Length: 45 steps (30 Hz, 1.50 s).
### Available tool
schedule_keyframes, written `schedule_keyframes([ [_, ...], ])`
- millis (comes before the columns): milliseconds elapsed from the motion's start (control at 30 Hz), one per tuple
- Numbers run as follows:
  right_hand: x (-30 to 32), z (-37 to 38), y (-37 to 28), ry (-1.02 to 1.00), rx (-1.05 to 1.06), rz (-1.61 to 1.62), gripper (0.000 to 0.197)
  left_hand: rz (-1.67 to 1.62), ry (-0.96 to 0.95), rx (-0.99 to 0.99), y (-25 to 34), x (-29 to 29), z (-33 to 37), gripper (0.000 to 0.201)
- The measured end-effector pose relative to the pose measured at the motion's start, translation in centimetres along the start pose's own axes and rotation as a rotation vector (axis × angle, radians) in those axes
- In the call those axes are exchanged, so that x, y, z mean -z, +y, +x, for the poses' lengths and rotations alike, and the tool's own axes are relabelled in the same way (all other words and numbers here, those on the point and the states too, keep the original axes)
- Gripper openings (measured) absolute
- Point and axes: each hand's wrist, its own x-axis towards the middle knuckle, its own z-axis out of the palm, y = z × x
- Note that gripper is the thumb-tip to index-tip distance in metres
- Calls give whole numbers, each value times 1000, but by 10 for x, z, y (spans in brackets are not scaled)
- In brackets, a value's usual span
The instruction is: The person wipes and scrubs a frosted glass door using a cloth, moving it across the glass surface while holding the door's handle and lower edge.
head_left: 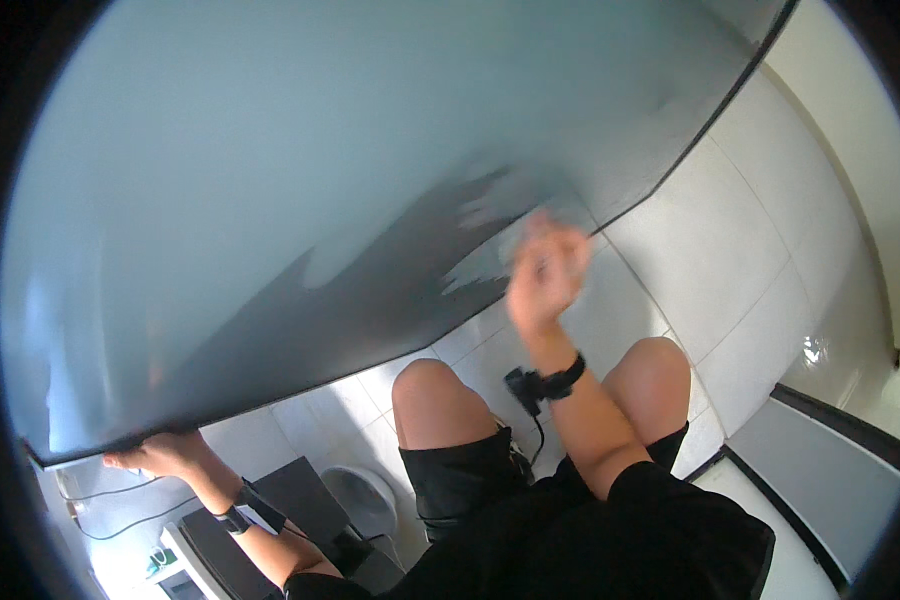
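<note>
One large sheet-like panel (270, 180) spreads in front of both hands, glossy and grey-green, with a cloudy sheen, a broad dark reflection-like band and a thin dark rim. Pale, jagged-edged patches show in it just left of the right hand (550, 265). Its near edge runs from a corner beside the left hand (165, 455), rising rightward past the right hand to the upper right. The far side leaves the view, so its full long axis cannot be told.

There are two hands, well apart. The left touches the near edge by the corner; whether its fingers close around it cannot be told. The right is blurred at the edge, fingers bent; I cannot tell whether it grips anything.

Each wrist wears black strapped gear; one small black device (522, 385) hangs at the right wrist. Two bare knees show below the right hand, one to either side. To the right of the left hand are one dark box-like piece (315, 500) and one round whitish bucket (365, 497). Pale floor tiles (710, 230) stretch right of the right hand.
</note>
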Motion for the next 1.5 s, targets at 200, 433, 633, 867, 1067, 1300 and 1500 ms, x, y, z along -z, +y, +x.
schedule_keyframes([
  [200, 3, 47, -14, 191, 131, -595, 30, -55, -14, -24, -3, 8, 5, 84],
  [433, -34, -64, -27, -499, 677, -373, 27, -95, -10, 47, -16, 21, 21, 88],
  [633, -7, 73, -52, 185, 220, -707, 32, -115, 22, 36, -10, 28, 18, 85],
  [867, -48, -36, -77, -565, 808, -488, 30, -90, 35, -17, -5, 35, 22, 66],
  [1067, -38, 39, -83, -189, 627, -485, 32, -122, 11, -100, -15, 47, 33, 65],
  [1300, -74, 26, -109, -144, 619, -383, 37, -97, -13, -105, -27, 58, 41, 74],
  [1500, -71, 43, -112, -186, 931, -489, 27, -137, -84, -131, -34, 55, 46, 76],
])
